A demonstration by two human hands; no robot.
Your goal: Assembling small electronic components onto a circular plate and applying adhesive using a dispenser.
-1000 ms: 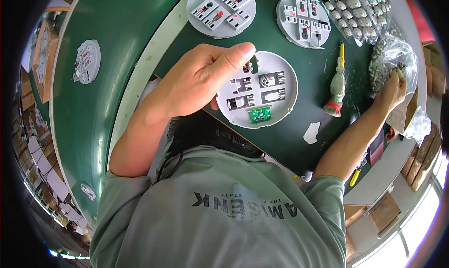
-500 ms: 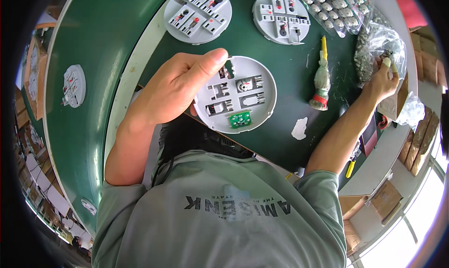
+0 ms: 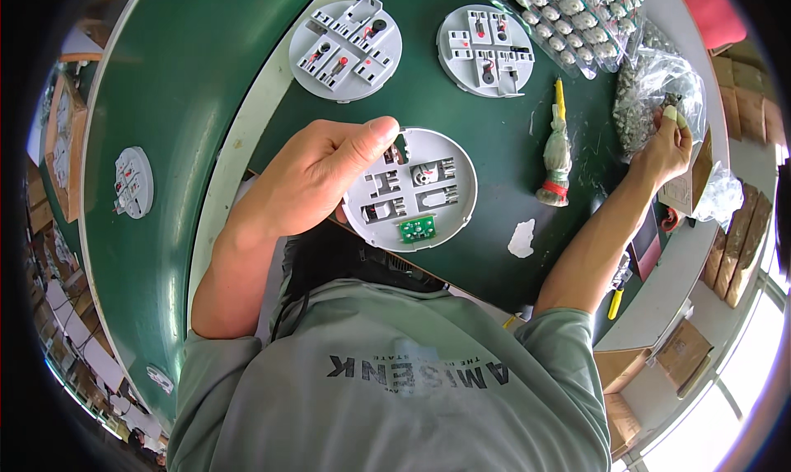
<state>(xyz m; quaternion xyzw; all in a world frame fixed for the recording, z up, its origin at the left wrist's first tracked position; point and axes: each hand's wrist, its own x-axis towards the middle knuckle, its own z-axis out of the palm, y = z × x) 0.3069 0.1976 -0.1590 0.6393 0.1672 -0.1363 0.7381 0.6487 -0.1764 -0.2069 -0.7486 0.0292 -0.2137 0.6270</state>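
Note:
My left hand (image 3: 309,171) grips the left edge of a round white plastic housing (image 3: 449,204), its thumb on top and its fingers mostly hidden underneath. Inside the housing are moulded slots, metal contacts and a small round part. A green circuit board (image 3: 417,229) sits near its lower rim. Out to the right, my right hand (image 3: 663,149) is closed in a pinch at the mouth of a clear plastic bag (image 3: 685,75) of small grey parts. Something small and dark shows at its fingertips, too small to name.
Two round white assemblies (image 3: 344,80) (image 3: 486,80) with red and black parts lie at the back. A yellow-handled brush (image 3: 556,154) and a white scrap (image 3: 521,239) lie on the green table. Trays of round parts (image 3: 577,14) are at back right. Another assembly (image 3: 133,183) rests on the left surface.
The view has shifted, so the table things sit slightly lower in the picture. My left hand still holds the housing. The fingers of my right hand are drawn closer together at the bag.

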